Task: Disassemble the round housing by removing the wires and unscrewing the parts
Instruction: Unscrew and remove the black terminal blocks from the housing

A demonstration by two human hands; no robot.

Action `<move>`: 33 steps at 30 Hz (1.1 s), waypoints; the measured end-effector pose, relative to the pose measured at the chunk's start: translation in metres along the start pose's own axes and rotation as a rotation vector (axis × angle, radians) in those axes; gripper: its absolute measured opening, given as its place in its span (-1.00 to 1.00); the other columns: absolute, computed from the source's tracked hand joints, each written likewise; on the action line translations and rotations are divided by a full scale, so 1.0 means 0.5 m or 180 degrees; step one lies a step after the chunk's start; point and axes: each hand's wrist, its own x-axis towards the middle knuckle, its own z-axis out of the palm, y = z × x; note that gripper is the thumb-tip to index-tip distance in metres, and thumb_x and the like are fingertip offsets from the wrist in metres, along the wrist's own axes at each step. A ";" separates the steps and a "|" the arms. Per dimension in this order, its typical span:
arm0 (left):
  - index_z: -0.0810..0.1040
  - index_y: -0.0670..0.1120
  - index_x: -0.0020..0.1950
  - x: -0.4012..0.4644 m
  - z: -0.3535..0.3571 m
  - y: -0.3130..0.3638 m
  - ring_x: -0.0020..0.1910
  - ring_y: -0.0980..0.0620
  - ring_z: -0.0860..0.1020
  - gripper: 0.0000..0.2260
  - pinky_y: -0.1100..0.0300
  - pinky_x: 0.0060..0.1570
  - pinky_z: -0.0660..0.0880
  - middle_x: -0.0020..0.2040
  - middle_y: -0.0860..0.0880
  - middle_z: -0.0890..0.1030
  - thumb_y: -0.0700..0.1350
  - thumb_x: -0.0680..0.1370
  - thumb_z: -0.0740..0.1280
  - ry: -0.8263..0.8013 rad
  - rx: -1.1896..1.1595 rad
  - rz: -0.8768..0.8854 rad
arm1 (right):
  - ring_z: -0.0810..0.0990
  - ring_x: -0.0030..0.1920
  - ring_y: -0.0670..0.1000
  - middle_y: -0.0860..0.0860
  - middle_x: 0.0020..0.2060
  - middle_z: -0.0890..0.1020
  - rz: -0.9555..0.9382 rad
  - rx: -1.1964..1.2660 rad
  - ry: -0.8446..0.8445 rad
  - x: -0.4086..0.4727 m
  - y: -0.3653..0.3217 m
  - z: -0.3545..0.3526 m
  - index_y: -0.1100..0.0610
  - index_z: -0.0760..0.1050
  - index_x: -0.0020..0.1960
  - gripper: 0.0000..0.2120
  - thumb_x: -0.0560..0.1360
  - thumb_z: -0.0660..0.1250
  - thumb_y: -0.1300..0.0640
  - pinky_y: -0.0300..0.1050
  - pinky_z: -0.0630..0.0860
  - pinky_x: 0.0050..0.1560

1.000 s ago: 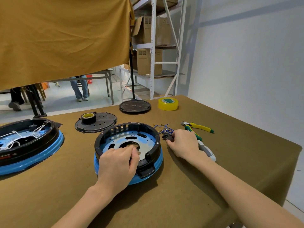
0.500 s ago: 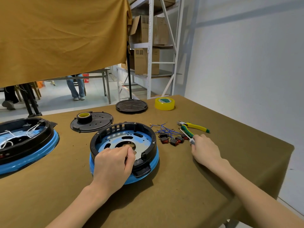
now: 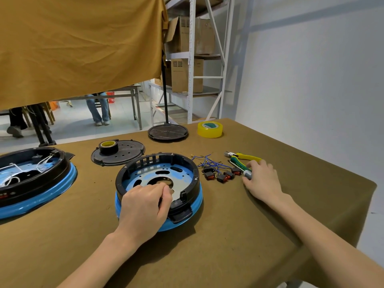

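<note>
The bench (image 3: 270,235) carries the round housing (image 3: 159,183) near its middle. On the housing's near rim the left hand (image 3: 145,204) rests curled, fingers inside. Right of the housing, the right hand (image 3: 262,179) grips a screwdriver (image 3: 241,167) beside the wires (image 3: 207,162).

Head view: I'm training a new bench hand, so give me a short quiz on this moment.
1. True or false: the left hand rests inside the round housing.
2. What is the right hand closing on? A pliers B screwdriver C tape
3. Fill in: the removed blue wires and red switches lie to the housing's ____.

Key: 1 true; 2 B, the screwdriver; 3 right.
</note>
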 end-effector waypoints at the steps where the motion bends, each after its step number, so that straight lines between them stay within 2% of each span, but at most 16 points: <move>1: 0.67 -0.03 -0.23 0.000 -0.004 -0.002 -0.40 0.18 0.55 -0.60 0.22 -0.36 0.51 -0.38 0.12 0.62 0.00 0.65 0.14 -0.0070 -0.0066 0.0088 | 0.48 0.21 0.15 0.09 0.18 0.54 -0.0105 -0.0008 0.0186 -0.005 -0.012 -0.001 0.06 0.50 0.31 -0.67 0.58 0.36 -0.02 0.04 0.42 0.20; 3: 0.69 -0.02 -0.17 0.000 -0.012 -0.006 -0.35 0.20 0.57 -0.65 0.27 -0.30 0.53 -0.32 0.13 0.65 0.02 0.64 0.17 -0.0281 -0.0181 0.0256 | 0.49 0.16 0.09 0.02 0.08 0.53 -0.0448 0.0729 0.0449 -0.022 -0.056 -0.014 0.07 0.57 0.23 -0.72 0.58 0.38 -0.02 0.02 0.42 0.17; 5: 0.71 0.02 -0.05 0.006 -0.021 -0.008 -0.26 0.24 0.60 -0.71 0.35 -0.22 0.54 -0.21 0.17 0.69 0.07 0.62 0.21 -0.0522 -0.0313 0.0326 | 0.49 0.14 -0.07 -0.08 0.06 0.50 -0.0923 0.1675 0.0365 -0.046 -0.122 -0.035 0.04 0.60 0.21 -0.75 0.60 0.35 -0.05 -0.15 0.45 0.18; 8: 0.67 0.09 0.08 0.012 -0.033 -0.010 -0.12 0.27 0.62 -0.73 0.40 -0.08 0.54 -0.07 0.20 0.70 0.14 0.59 0.23 -0.0867 -0.0376 0.0400 | 0.39 0.32 -0.18 -0.14 0.27 0.47 -0.1794 0.1819 -0.0118 -0.083 -0.205 -0.056 -0.08 0.58 0.27 -0.70 0.63 0.26 -0.17 -0.34 0.27 0.30; 10: 0.64 0.12 0.16 0.015 -0.042 -0.014 -0.09 0.33 0.57 -0.69 0.49 -0.02 0.44 -0.01 0.22 0.70 0.19 0.57 0.22 -0.1018 -0.0327 0.0423 | 0.32 0.43 -0.14 -0.09 0.37 0.46 -0.2140 0.1532 -0.0472 -0.100 -0.229 -0.053 -0.08 0.61 0.16 -0.73 0.65 0.21 -0.17 -0.19 0.22 0.45; 11: 0.63 0.13 0.19 0.015 -0.046 -0.016 -0.09 0.36 0.52 -0.66 0.52 -0.02 0.39 0.00 0.23 0.70 0.22 0.56 0.21 -0.1052 -0.0292 0.0402 | 0.34 0.43 -0.10 -0.04 0.34 0.50 -0.2203 0.1487 -0.0647 -0.107 -0.233 -0.048 -0.04 0.62 0.03 -0.72 0.67 0.20 -0.15 -0.07 0.19 0.52; 12: 0.62 0.15 0.20 0.014 -0.050 -0.019 -0.10 0.38 0.48 -0.64 0.52 0.00 0.34 0.01 0.23 0.69 0.26 0.56 0.20 -0.1063 -0.0233 0.0376 | 0.38 0.40 -0.07 0.00 0.25 0.57 -0.2206 0.1549 -0.0773 -0.111 -0.230 -0.042 0.01 0.60 -0.09 -0.67 0.68 0.18 -0.11 0.01 0.14 0.56; 14: 0.63 0.17 0.18 0.009 -0.056 -0.023 -0.12 0.37 0.46 -0.58 0.45 0.06 0.29 -0.01 0.25 0.68 0.36 0.54 0.18 -0.1083 -0.0084 0.0354 | 0.40 0.39 -0.11 -0.02 0.10 0.62 -0.2110 0.1835 -0.0876 -0.114 -0.219 -0.030 0.10 0.62 -0.15 -0.63 0.69 0.19 -0.03 0.03 0.04 0.61; 17: 0.67 0.14 0.10 -0.002 -0.065 -0.017 -0.18 0.33 0.48 -0.57 0.43 0.00 0.32 -0.09 0.25 0.66 0.38 0.53 0.18 -0.1109 -0.0068 0.0361 | 0.26 0.50 -0.24 -0.11 0.24 0.59 -0.2034 0.2135 -0.1128 -0.099 -0.203 -0.031 -0.04 0.65 -0.16 -0.74 0.63 0.26 0.02 -0.09 0.01 0.60; 19: 0.65 0.13 0.17 -0.007 -0.066 -0.002 -0.14 0.32 0.50 -0.59 0.43 -0.03 0.39 -0.06 0.24 0.65 0.33 0.55 0.19 -0.1227 -0.0139 0.0410 | 0.19 0.53 -0.29 -0.14 0.37 0.50 -0.1877 0.2157 -0.1121 -0.083 -0.190 -0.038 -0.09 0.64 0.00 -0.89 0.58 0.33 0.04 -0.22 0.06 0.52; 21: 0.58 0.13 0.32 -0.008 -0.062 0.011 -0.03 0.35 0.49 -0.60 0.47 0.05 0.38 0.06 0.24 0.64 0.26 0.57 0.21 -0.1378 -0.0235 0.0434 | 0.19 0.44 -0.43 -0.17 0.40 0.38 -0.1757 0.2069 -0.0953 -0.072 -0.175 -0.042 -0.08 0.53 0.26 -0.69 0.52 0.38 0.00 -0.45 0.07 0.39; 23: 0.53 0.16 0.36 -0.004 -0.064 0.012 0.04 0.36 0.46 -0.61 0.47 0.12 0.35 0.12 0.27 0.61 0.22 0.58 0.23 -0.1435 -0.0273 0.0422 | 0.29 0.29 -0.48 -0.17 0.32 0.36 -0.1596 0.1918 -0.0788 -0.072 -0.164 -0.042 -0.09 0.40 0.39 -0.48 0.46 0.33 -0.16 -0.55 0.15 0.25; 26: 0.56 0.17 0.30 0.000 -0.072 -0.005 0.04 0.31 0.46 -0.62 0.34 0.15 0.43 0.09 0.27 0.58 0.26 0.56 0.23 -0.1436 -0.0207 0.0336 | 0.46 0.24 -0.24 -0.14 0.28 0.47 -0.1181 0.1891 -0.0727 -0.068 -0.141 -0.037 -0.09 0.35 0.42 -0.37 0.41 0.26 -0.28 -0.30 0.39 0.27; 28: 0.59 0.15 0.27 0.000 -0.072 -0.004 0.02 0.28 0.49 -0.60 0.30 0.11 0.49 0.06 0.25 0.61 0.29 0.56 0.20 -0.1404 -0.0255 0.0298 | 0.49 0.30 -0.09 -0.09 0.34 0.49 -0.0999 0.2119 -0.0934 -0.059 -0.132 -0.039 -0.09 0.32 0.43 -0.44 0.48 0.34 -0.19 -0.11 0.47 0.32; 30: 0.63 0.12 0.25 0.001 -0.064 0.018 -0.05 0.27 0.56 -0.58 0.30 0.03 0.56 0.00 0.22 0.66 0.29 0.58 0.18 -0.1347 -0.0251 0.0436 | 0.48 0.36 -0.03 -0.02 0.41 0.48 -0.0917 0.2326 -0.1152 -0.050 -0.135 -0.044 -0.03 0.31 0.45 -0.49 0.55 0.38 0.00 -0.01 0.47 0.39; 33: 0.68 0.09 0.17 -0.004 -0.048 0.052 -0.21 0.26 0.61 -0.63 0.29 -0.18 0.62 -0.13 0.19 0.70 0.27 0.59 0.24 -0.1261 -0.0257 0.0698 | 0.54 0.31 -0.01 0.02 0.36 0.54 -0.0767 0.2594 -0.1268 -0.046 -0.144 -0.049 0.01 0.37 0.41 -0.56 0.57 0.39 0.12 -0.03 0.52 0.33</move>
